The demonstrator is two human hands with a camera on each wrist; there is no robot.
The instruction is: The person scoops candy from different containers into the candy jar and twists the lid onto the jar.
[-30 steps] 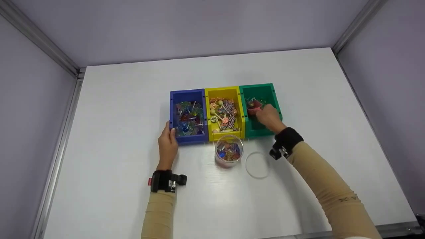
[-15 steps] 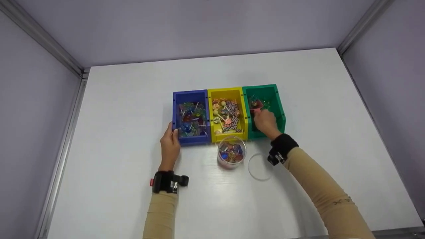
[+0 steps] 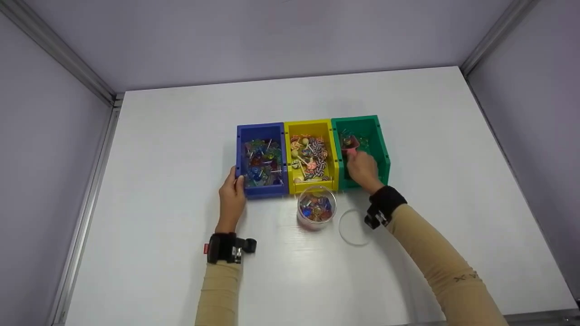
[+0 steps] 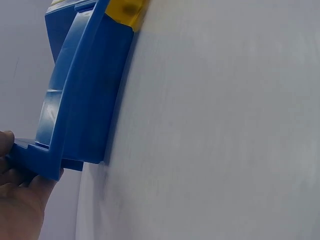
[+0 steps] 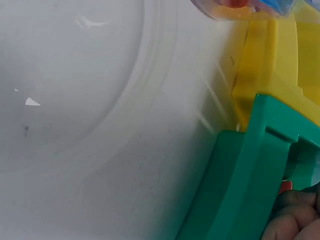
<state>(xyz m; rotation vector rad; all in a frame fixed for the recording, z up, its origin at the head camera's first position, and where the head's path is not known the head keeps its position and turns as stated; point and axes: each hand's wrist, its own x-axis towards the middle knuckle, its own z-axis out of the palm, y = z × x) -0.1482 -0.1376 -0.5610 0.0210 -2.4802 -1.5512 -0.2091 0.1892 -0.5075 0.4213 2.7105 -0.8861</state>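
Note:
Three bins stand side by side: a blue bin [image 3: 241, 131], a yellow bin [image 3: 310, 124] and a green bin [image 3: 383, 149]. My left hand [image 3: 232, 197] grips the blue bin's near left corner [image 4: 45, 165], thumb on the rim. My right hand [image 3: 361, 167] reaches into the green bin and pinches a red wrapped candy [image 3: 350, 144]. In the right wrist view its fingers [image 5: 295, 220] show behind the green wall [image 5: 240, 190]. The blue bin holds shiny wrapped candies, the yellow bin lollipops.
A clear jar [image 3: 316, 207] of wrapped candies stands on the white table [image 3: 158, 149] just in front of the yellow bin. Its clear round lid [image 3: 354, 227] lies flat to the right, under my right wrist. Grey walls close off three sides.
My right hand has shifted left and nearer inside the green bin, staying by the red candy. The left hand stays on the blue bin.

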